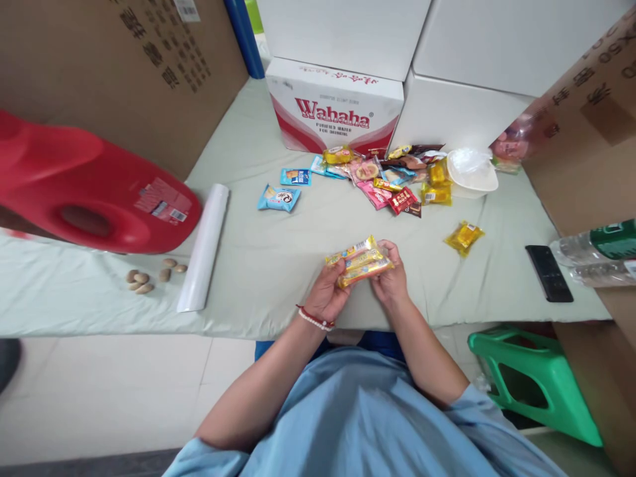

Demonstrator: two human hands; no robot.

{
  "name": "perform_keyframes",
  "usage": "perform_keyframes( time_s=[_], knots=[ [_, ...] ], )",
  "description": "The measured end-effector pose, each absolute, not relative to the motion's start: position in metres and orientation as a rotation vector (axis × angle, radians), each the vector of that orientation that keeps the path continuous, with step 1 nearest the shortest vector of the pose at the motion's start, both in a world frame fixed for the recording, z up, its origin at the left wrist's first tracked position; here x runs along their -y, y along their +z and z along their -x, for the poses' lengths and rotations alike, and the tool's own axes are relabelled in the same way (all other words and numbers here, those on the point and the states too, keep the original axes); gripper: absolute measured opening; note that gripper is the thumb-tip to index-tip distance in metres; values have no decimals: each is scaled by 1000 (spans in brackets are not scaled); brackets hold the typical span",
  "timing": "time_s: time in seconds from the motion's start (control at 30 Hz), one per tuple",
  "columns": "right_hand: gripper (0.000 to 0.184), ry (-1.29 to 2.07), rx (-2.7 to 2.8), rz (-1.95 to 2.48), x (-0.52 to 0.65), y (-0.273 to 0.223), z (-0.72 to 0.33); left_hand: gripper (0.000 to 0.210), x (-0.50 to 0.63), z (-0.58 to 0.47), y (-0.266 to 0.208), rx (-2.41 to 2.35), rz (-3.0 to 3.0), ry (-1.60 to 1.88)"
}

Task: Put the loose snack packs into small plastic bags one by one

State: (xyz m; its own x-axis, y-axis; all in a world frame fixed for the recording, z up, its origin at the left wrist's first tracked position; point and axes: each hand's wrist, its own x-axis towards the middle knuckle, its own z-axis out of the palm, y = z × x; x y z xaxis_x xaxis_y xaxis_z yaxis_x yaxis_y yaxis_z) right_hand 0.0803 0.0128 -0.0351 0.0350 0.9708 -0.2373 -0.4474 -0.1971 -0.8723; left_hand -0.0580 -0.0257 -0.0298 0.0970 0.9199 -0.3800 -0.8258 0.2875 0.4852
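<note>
pale green, cloth-covered counter (268, 265) spreads out below; above its near part, the left hand (326, 290) and right hand (391, 277) grasp shiny yellow plastic-wrapped snack sticks (365, 260) by opposite ends. light, even finger pressure should keep them aligned and uncrushed.

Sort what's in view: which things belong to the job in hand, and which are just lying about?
Job in hand:
- yellow packets, held in left hand and right hand
- likely the snack heap beyond

Apparently lying about:
- red jug
- white roll
- phone
- green stool
</note>
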Motion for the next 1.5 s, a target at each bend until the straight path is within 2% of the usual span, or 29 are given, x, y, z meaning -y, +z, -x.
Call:
perform_keyframes(
  time_s=[0.1, 0.27, 0.43, 0.67, 0.8, 0.93, 1.1, 1.27, 1.37, 1.5],
  knots=[
    [35, 1361, 646, 1058, -11, -49, -58, 32, 21, 40, -37, -707, -87, 1407],
    [29, 1340, 591, 1031, -6, -53, -50, 38, 7, 36, -39, -769, -157, 1523],
    [49, 1351, 537, 1046, 1, -42, -49, 41, 4, 36, -36, -850, -251, 1564],
    [48, 1360, 510, 1072, -2, -38, -38, 52, 19, 14, -27, -786, -268, 1582],
    [57, 1353, 622, 1167, 2, -38, -35, 61, 19, 5, -16, -831, -339, 1588],
    [67, 1396, 652, 1094, 7, -33, -34, 57, 15, 3, -13, -957, -451, 1602],
    [49, 1433, 875, 1075, 1, -17, -58, 57, 15, 7, -27, -1127, -636, 1447],
    [53, 1534, 772, 1096, -18, -11, -119, 50, 27, 32, -22, -1147, -994, 1079],
    [46, 1317, 662, 1166, -45, -12, -188, 51, 41, 64, -19, -1346, -1120, 948],
    [20, 802, 449, 1241, -109, 1, -311, 42, 68, 124, -34, -1633, -1378, 885]
  ],
)
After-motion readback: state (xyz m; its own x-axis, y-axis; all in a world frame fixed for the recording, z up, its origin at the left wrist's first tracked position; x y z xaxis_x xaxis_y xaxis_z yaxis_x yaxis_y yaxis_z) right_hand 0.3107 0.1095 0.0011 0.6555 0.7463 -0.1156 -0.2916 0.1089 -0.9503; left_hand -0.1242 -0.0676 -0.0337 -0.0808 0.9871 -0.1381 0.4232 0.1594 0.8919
